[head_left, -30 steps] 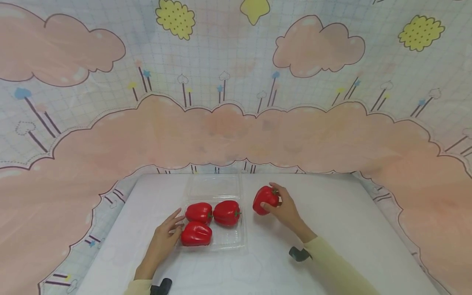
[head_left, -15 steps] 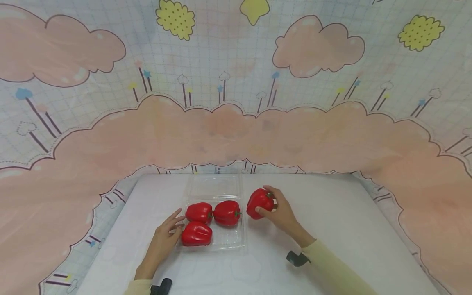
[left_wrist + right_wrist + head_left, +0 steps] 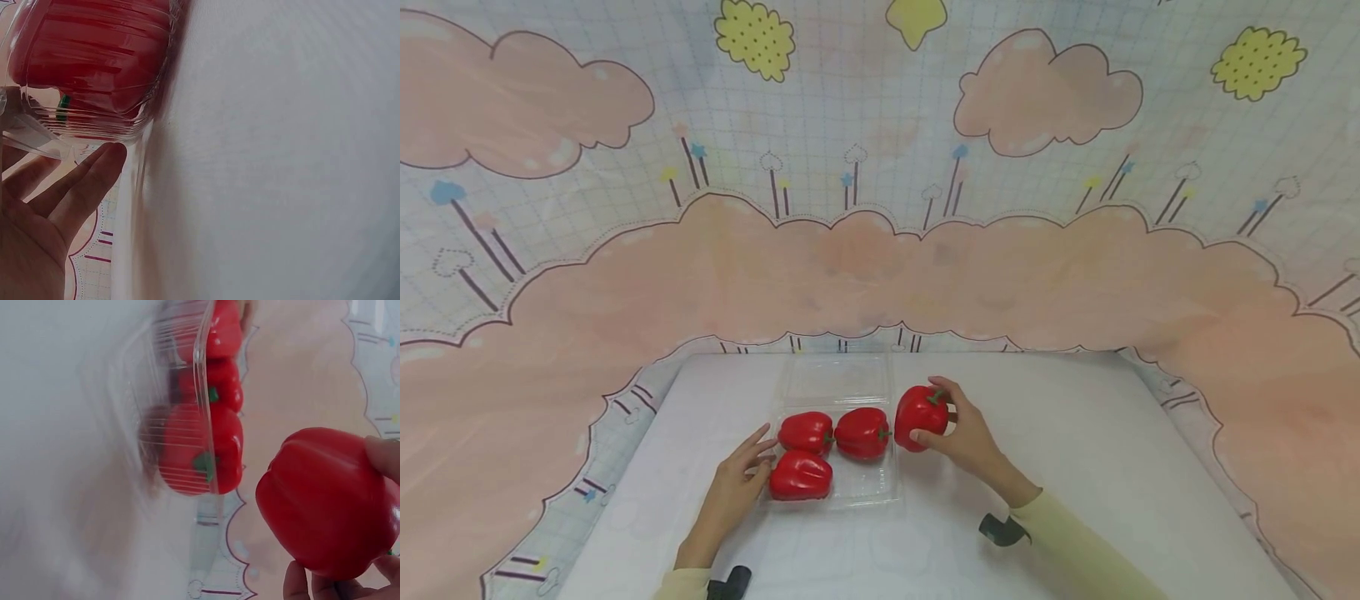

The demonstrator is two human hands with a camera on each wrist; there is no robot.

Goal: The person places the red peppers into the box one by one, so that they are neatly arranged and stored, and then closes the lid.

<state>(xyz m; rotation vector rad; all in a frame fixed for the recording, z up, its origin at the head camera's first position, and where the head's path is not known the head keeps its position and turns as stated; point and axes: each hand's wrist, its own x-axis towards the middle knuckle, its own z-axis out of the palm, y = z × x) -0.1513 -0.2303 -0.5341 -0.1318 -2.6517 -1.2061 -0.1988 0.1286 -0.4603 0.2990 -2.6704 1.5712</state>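
Note:
Three red bell peppers lie in a clear plastic clamshell box: a back-left pepper, a back-right pepper and a front-left pepper. My right hand grips a fourth red bell pepper between thumb and fingers, raised just right of the box. In the right wrist view this held pepper is apart from the box wall. My left hand is at the box's left side with fingers extended; in the left wrist view its fingertips touch or nearly touch the box wall.
The box's clear lid lies folded back behind it. White cloth covers the table. A patterned curtain hangs behind the table. Dark wrist-camera mounts jut from both wrists.
My right hand has carried the held pepper leftward and slightly toward me, closer to the box's right edge. The left hand and the three boxed peppers have stayed in place.

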